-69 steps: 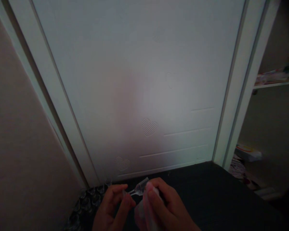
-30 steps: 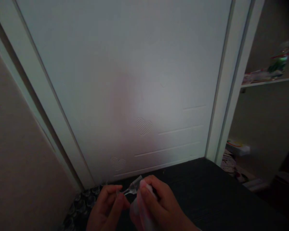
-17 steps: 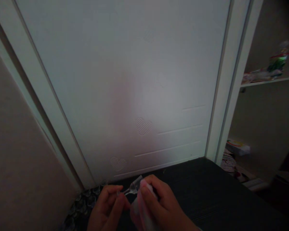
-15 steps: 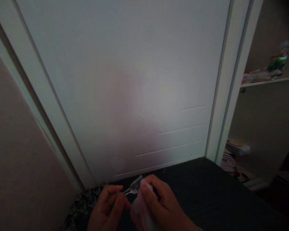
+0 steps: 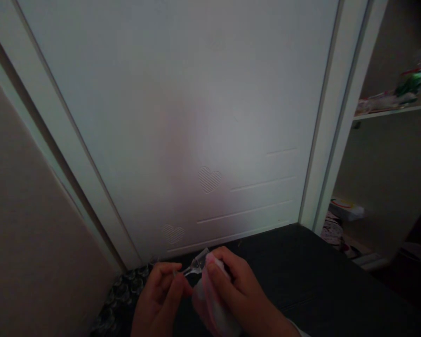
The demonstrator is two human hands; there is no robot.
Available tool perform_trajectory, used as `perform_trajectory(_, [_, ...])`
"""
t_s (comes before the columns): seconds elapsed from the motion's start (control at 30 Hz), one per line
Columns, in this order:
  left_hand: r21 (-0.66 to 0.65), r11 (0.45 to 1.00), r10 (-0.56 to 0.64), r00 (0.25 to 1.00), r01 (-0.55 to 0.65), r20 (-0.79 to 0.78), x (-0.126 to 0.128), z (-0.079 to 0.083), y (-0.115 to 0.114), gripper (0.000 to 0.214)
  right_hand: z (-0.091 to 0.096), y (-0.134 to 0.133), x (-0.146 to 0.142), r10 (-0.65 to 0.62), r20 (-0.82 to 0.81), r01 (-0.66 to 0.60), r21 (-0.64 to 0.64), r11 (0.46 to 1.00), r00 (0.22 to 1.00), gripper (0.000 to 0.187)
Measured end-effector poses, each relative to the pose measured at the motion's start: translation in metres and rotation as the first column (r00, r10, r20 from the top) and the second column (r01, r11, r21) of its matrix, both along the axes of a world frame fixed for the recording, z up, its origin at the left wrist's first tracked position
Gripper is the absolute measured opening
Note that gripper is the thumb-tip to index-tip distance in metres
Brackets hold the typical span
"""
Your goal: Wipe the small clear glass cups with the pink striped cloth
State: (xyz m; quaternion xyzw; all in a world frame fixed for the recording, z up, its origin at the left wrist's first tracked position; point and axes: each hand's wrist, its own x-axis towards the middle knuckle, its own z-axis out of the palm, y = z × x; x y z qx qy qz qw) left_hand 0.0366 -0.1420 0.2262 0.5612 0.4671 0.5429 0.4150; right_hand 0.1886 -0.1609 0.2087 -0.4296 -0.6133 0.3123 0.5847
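Between my hands is a small clear stemmed glass (image 5: 197,265), tilted with its bowl up and to the right. My left hand (image 5: 159,297) pinches the foot end of its stem between thumb and fingers. In my right hand (image 5: 236,285) is a bunched pink and white cloth (image 5: 212,302), which hangs down below the fingers. The cloth's upper end meets the side of the bowl, and the right fingers cover part of it there. Both hands are above the dark tabletop (image 5: 284,267).
Several small clear glasses (image 5: 121,292) crowd the table's left edge by the wall. Behind the table rises a white panel (image 5: 210,117) with embossed hearts. To the right, a shelf (image 5: 395,112) holds a green packet (image 5: 411,84), and a white box (image 5: 347,209) lies lower down.
The view has shifted slightly, so the panel and hearts sit a little higher. Both hands keep their holds on the glass and cloth, with only slight movement.
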Motion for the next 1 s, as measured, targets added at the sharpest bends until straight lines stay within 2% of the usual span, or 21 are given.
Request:
perform_trajectory(0.4, [-0.011,0.998,-0.061,0.997,0.062,0.040,0.003,-0.011,0.002,0.040,-0.005,0.004,-0.001,-0.066,-0.018,0.066,0.036,0.997,0.998,0.040])
perform_trajectory(0.57, [-0.022,0.994,-0.101,0.991,0.104,0.089,0.011,-0.011,-0.002,0.036,-0.007,0.005,0.000,-0.105,-0.125,0.114,0.070,0.991,0.987,0.042])
perform_trajectory(0.67, [-0.016,0.976,-0.214,0.976,0.215,0.038,0.014,-0.015,0.000,0.029,-0.009,0.007,-0.001,-0.112,-0.229,0.127,0.053,0.990,0.967,0.042])
perform_trajectory(0.8, [-0.048,0.940,-0.340,0.938,0.338,-0.068,0.019,-0.020,0.005,0.025,-0.006,0.011,-0.002,-0.069,-0.419,0.073,-0.006,0.997,0.905,0.041])
perform_trajectory(0.9, [-0.072,0.939,-0.343,0.934,0.337,-0.097,0.024,-0.018,0.004,0.028,-0.006,0.013,0.000,-0.082,-0.556,0.083,-0.024,0.996,0.827,0.046])
perform_trajectory(1.0, [-0.075,0.944,-0.328,0.941,0.322,-0.089,0.033,-0.019,0.003,0.032,-0.018,0.016,0.001,-0.052,-0.700,0.044,-0.030,0.999,0.712,0.040])
